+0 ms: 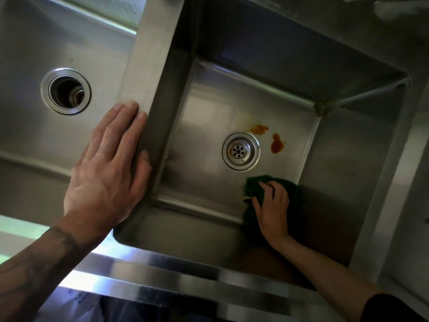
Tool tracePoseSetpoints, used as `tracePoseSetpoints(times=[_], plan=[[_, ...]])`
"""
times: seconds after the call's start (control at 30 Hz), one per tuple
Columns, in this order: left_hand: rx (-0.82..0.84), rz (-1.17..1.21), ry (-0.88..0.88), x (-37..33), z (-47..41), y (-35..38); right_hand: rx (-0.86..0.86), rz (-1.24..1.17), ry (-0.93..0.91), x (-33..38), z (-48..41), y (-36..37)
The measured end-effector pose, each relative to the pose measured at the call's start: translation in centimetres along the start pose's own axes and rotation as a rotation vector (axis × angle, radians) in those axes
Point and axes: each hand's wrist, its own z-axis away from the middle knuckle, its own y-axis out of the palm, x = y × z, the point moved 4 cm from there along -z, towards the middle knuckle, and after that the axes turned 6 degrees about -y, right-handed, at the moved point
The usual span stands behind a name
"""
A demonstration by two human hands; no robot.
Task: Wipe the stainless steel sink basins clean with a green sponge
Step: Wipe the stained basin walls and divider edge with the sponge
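Observation:
Two stainless steel basins lie side by side. The right basin (204, 126) has a strainer drain (241, 151) and two orange-brown stains (277, 144) just right of it. My right hand (271, 206) presses a dark green sponge (254, 182) flat on that basin's floor near its front wall, below the drain. My left hand (109, 170) rests flat, fingers together, on the steel divider (148, 66) between the basins. The left basin (34, 140) has an open round drain (66, 91).
A bright steel front ledge (176, 275) runs along the bottom of the view. The right basin's back right corner (322, 108) shows a grimy seam. A steel rim (408, 159) borders the right side.

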Motion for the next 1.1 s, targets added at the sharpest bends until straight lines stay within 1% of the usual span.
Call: tracePoseSetpoints(times=[0.07,0.13,0.2,0.23,0.27,0.3,0.4,0.47,0.53,0.63,0.67,0.7,0.73,0.8,0.83,0.87,0.93,1.03,1.07,1.1], plan=[[-0.005,0.0,-0.001,0.0,0.0,-0.1,0.009,-0.004,-0.007,-0.6,-1.2,-0.3],[-0.017,-0.004,-0.005,-0.2,0.0,-0.1,-0.078,-0.036,0.1,-1.3,-4.2,-1.1],[-0.02,-0.007,0.0,-0.1,-0.1,-0.1,-0.206,-0.091,0.26,-1.5,-7.1,-2.0],[-0.019,-0.005,0.002,-0.1,-0.1,-0.1,-0.246,-0.105,0.31,-1.1,-7.8,-2.2],[-0.016,-0.001,0.001,-0.2,-0.1,-0.1,-0.269,-0.104,0.324,-0.5,-7.7,-2.1],[-0.013,0.003,0.001,-0.2,-0.1,-0.1,-0.263,-0.086,0.301,0.1,-6.9,-1.8],[-0.013,0.003,0.009,-0.1,-0.1,-0.2,-0.141,-0.041,0.106,1.2,-3.4,-0.8],[-0.009,0.001,0.002,-0.2,0.0,-0.2,-0.094,-0.008,0.05,0.2,-3.7,-0.9],[-0.011,-0.004,-0.002,-0.3,-0.1,-0.1,-0.164,-0.023,0.13,-1.0,-7.0,-1.8],[-0.012,-0.004,0.003,-0.2,-0.1,-0.1,-0.334,-0.079,0.347,-1.0,-12.1,-2.8],[-0.009,-0.004,0.002,-0.2,-0.1,-0.1,-0.355,-0.082,0.356,-0.2,-12.6,-2.8],[-0.004,-0.002,0.0,-0.2,0.0,-0.1,-0.342,-0.08,0.311,0.6,-12.4,-2.5],[-0.003,-0.002,-0.002,-0.2,0.0,-0.1,-0.296,-0.074,0.218,1.5,-11.5,-2.1],[-0.007,-0.002,-0.003,-0.1,-0.1,-0.2,-0.164,-0.068,0.027,2.5,-8.9,-1.4],[-0.006,0.001,-0.001,-0.1,0.0,-0.2,-0.123,-0.045,-0.021,1.9,-8.2,-1.3],[-0.007,0.005,-0.003,-0.1,0.0,-0.2,-0.127,-0.02,-0.029,0.9,-8.3,-1.5],[-0.011,0.006,-0.01,-0.2,-0.1,-0.1,-0.218,-0.012,0.067,-1.0,-10.7,-2.5],[-0.008,0.0,-0.01,-0.1,0.0,0.0,-0.372,-0.057,0.301,-1.0,-14.2,-3.4],[-0.006,0.001,-0.01,-0.1,0.0,-0.1,-0.39,-0.071,0.32,0.0,-14.3,-3.2],[-0.004,0.002,-0.007,0.0,0.0,-0.1,-0.379,-0.08,0.287,0.9,-14.0,-2.9]])
